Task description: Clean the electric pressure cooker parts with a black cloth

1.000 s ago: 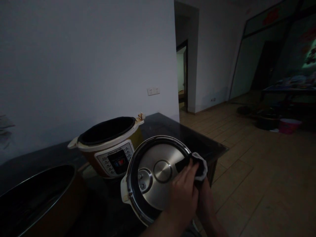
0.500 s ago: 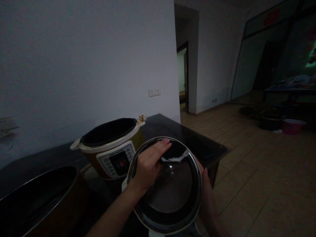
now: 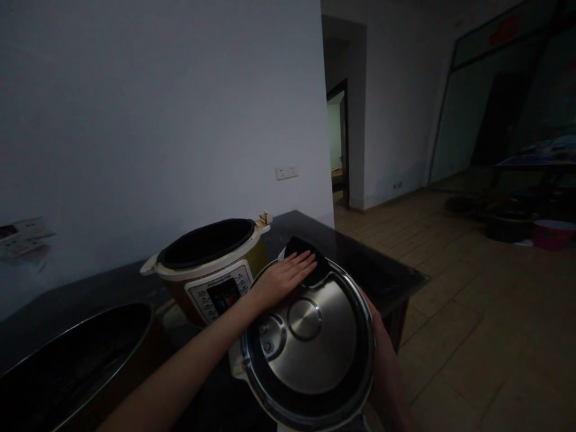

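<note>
I hold a round steel pressure-cooker lid (image 3: 317, 360) tilted toward me, its inner side with the central disc facing up. My left hand (image 3: 282, 279) lies flat with fingers stretched out on a dark cloth (image 3: 300, 249), pressing it against the lid's upper rim. My right hand (image 3: 383, 355) grips the lid's right edge from behind, its fingers mostly hidden by the lid. Just behind the lid stands the open cooker base (image 3: 211, 264), cream and brown with a button panel.
A large dark metal inner pot (image 3: 76, 360) sits at lower left on the black table (image 3: 364, 261). Beyond the table's right edge lies tiled floor. A wall socket (image 3: 287, 172) and a doorway (image 3: 339, 144) are behind; a pink basin (image 3: 551, 233) is far right.
My left hand has slid the cloth from the lid's right side across its face up to the top rim, and the fingers are now flat. The lid's steel face shows again.
</note>
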Available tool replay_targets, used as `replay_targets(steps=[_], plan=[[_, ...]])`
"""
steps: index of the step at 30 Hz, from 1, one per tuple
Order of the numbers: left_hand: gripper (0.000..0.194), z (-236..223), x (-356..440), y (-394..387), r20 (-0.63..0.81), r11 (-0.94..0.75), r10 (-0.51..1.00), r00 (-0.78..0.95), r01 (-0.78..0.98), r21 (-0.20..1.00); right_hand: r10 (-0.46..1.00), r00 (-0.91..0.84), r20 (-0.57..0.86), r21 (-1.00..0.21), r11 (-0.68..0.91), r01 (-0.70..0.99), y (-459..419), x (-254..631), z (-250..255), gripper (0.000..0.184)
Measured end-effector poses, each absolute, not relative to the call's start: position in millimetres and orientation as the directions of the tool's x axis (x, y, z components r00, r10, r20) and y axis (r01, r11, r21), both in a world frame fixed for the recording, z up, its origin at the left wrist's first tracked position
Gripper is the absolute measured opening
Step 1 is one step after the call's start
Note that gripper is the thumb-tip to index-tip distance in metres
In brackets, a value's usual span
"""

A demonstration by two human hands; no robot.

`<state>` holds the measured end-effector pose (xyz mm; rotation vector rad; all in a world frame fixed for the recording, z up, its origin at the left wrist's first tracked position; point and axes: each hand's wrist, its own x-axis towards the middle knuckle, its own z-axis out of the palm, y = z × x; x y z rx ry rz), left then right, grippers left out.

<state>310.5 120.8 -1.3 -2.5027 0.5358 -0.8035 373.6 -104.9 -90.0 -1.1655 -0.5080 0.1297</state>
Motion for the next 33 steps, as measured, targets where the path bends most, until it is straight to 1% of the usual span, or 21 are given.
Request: replay_targets(steps=[3,6,12,16,18,22,27,33], plan=[[0.044,2,305,126,0.392,-0.821,-0.453,0.801,-0.203,-0.534,0.431,0.875,0.223,-0.895,0.446,0.009,-106,372,-81,0.052],[0.044,5,299,128,0.335,-0.812,-0.412,0.847,-0.175,-0.557,0.458,0.871,0.176,-0.888,0.456,-0.061,-108,372,-76,0.055],[0.045,6,280,123,0.307,-0.795,-0.271,0.912,-0.033,-0.605,0.439,0.882,0.172,-0.892,0.450,-0.050,-109,371,-75,0.057],[0.046,6,267,122,0.262,-0.773,-0.208,0.942,0.005,-0.634,0.433,0.886,0.166,-0.902,0.429,-0.041,-109,370,-71,0.057],[0.047,4,258,124,0.252,-0.762,-0.187,0.950,0.021,-0.648,0.432,0.888,0.159,-0.904,0.426,-0.045,-109,369,-69,0.056],[0.049,0,236,125,0.245,-0.739,-0.133,0.960,0.068,-0.670,0.398,0.900,0.176,-0.911,0.412,-0.004,-109,367,-67,0.055],[0.050,-7,207,123,0.221,-0.727,-0.121,0.968,0.065,-0.683,0.425,0.887,0.178,-0.910,0.414,-0.016,-111,366,-69,0.059],[0.049,-22,180,123,0.223,-0.775,-0.130,0.966,0.042,-0.631,0.416,0.894,0.164,-0.932,0.363,0.003,-113,365,-67,0.059]])
